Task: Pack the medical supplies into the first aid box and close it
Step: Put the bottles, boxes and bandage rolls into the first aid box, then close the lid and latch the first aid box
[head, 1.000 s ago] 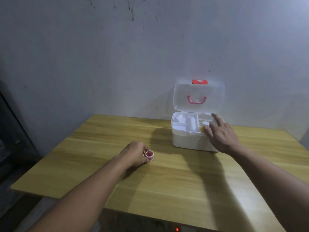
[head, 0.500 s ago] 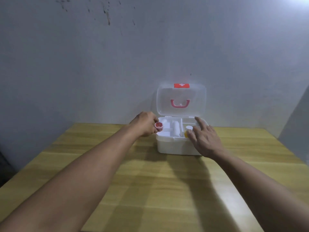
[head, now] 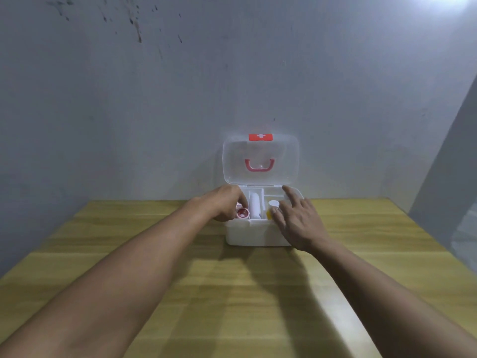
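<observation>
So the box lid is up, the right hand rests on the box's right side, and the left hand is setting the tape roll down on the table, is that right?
Not quite. In the head view the left hand holds the tape roll over the left compartment of the box, not on the table. The lid is up and the right hand does rest on the box's right side.

The white plastic first aid box [head: 255, 233] has a clear lid [head: 260, 151] with a red handle [head: 259, 165]. The wooden table [head: 232, 293] is streaked yellow-brown.
</observation>
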Action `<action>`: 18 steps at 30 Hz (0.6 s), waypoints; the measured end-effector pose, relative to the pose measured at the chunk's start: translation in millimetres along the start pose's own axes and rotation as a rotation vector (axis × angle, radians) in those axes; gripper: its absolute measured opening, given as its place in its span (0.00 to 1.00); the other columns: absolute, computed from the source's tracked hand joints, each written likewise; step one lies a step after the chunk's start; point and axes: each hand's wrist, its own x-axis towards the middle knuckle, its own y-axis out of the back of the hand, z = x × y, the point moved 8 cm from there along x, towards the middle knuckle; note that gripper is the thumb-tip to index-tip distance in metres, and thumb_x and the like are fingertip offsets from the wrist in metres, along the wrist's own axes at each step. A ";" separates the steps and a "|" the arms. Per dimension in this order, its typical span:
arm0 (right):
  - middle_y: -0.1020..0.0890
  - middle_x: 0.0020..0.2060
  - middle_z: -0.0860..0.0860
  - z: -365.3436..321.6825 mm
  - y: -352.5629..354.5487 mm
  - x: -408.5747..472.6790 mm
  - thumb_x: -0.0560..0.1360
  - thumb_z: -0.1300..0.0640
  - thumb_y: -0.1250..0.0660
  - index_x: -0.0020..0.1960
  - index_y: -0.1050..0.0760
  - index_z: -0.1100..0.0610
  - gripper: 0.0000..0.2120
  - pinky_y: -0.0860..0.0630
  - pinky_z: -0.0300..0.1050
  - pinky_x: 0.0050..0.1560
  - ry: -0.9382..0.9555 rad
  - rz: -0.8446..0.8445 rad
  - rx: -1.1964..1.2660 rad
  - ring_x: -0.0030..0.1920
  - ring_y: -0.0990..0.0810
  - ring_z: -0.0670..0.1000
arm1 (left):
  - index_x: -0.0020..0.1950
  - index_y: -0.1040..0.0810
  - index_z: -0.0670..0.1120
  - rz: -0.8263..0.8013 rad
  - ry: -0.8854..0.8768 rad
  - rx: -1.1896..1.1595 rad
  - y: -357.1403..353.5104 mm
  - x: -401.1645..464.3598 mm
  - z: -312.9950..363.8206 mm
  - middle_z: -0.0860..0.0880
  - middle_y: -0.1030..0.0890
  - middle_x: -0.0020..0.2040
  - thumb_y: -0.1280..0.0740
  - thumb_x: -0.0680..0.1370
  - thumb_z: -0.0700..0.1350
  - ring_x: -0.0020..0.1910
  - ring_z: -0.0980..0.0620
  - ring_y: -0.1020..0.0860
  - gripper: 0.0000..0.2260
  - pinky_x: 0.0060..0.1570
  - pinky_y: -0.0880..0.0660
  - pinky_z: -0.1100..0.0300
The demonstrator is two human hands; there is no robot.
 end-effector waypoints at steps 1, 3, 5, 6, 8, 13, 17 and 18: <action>0.44 0.77 0.55 -0.3 0.0 -0.3 0.73 0.36 0.65 0.63 0.28 0.53 0.37 0.41 0.54 0.72 0.004 0.001 0.002 0.74 0.39 0.57 | 0.65 0.22 0.51 0.008 0.014 -0.032 -0.1 -1.8 -0.9 0.45 0.21 0.62 0.30 0.75 0.45 0.58 0.45 0.22 0.18 0.57 0.25 0.55; 0.44 0.77 0.55 -0.7 -0.4 -1.0 0.75 0.37 0.62 0.63 0.28 0.53 0.33 0.42 0.54 0.72 0.008 -0.010 0.008 0.75 0.40 0.56 | 0.71 0.28 0.49 0.054 0.034 -0.102 2.9 -6.6 -1.6 0.45 0.25 0.69 0.31 0.75 0.46 0.66 0.45 0.26 0.23 0.65 0.29 0.52; 0.46 0.78 0.54 0.6 -2.7 -1.1 0.78 0.39 0.58 0.65 0.30 0.53 0.29 0.43 0.54 0.72 0.012 -0.033 0.006 0.75 0.42 0.55 | 0.74 0.34 0.46 0.101 0.045 -0.161 5.2 -11.7 -0.5 0.45 0.32 0.74 0.34 0.75 0.43 0.72 0.45 0.32 0.27 0.70 0.34 0.51; 0.46 0.78 0.54 1.0 -3.5 -0.3 0.78 0.38 0.58 0.66 0.31 0.52 0.29 0.43 0.55 0.73 0.020 -0.047 0.011 0.76 0.42 0.54 | 0.75 0.35 0.45 0.121 0.044 -0.174 5.0 -13.1 1.1 0.44 0.34 0.75 0.36 0.76 0.43 0.73 0.45 0.34 0.27 0.70 0.36 0.51; 0.47 0.78 0.52 1.8 -3.7 2.0 0.78 0.37 0.56 0.70 0.35 0.51 0.28 0.45 0.58 0.73 0.017 -0.085 0.054 0.76 0.43 0.54 | 0.73 0.37 0.41 0.148 0.049 -0.150 1.0 -11.7 4.0 0.43 0.35 0.75 0.41 0.79 0.46 0.73 0.45 0.36 0.24 0.70 0.40 0.49; 0.43 0.77 0.52 -0.7 20.7 21.5 0.79 0.40 0.48 0.71 0.37 0.52 0.25 0.47 0.61 0.73 -0.022 -0.006 0.117 0.75 0.40 0.55 | 0.79 0.57 0.42 0.017 0.163 -0.063 -33.8 4.9 -8.0 0.45 0.58 0.80 0.54 0.80 0.64 0.79 0.49 0.59 0.36 0.75 0.62 0.43; 0.33 0.72 0.56 -8.3 51.7 65.3 0.79 0.46 0.42 0.70 0.34 0.56 0.23 0.35 0.57 0.69 -0.008 0.136 0.113 0.69 0.32 0.58 | 0.79 0.57 0.42 -0.020 0.155 0.022 -47.3 6.2 -7.4 0.45 0.60 0.80 0.58 0.79 0.66 0.79 0.49 0.60 0.37 0.75 0.63 0.41; 0.31 0.70 0.56 -10.6 59.3 77.9 0.78 0.47 0.40 0.69 0.34 0.57 0.23 0.33 0.56 0.68 0.001 0.169 0.111 0.67 0.30 0.58 | 0.79 0.57 0.43 -0.028 0.156 0.033 -47.6 6.7 -7.7 0.45 0.60 0.80 0.58 0.79 0.66 0.79 0.49 0.61 0.37 0.75 0.63 0.40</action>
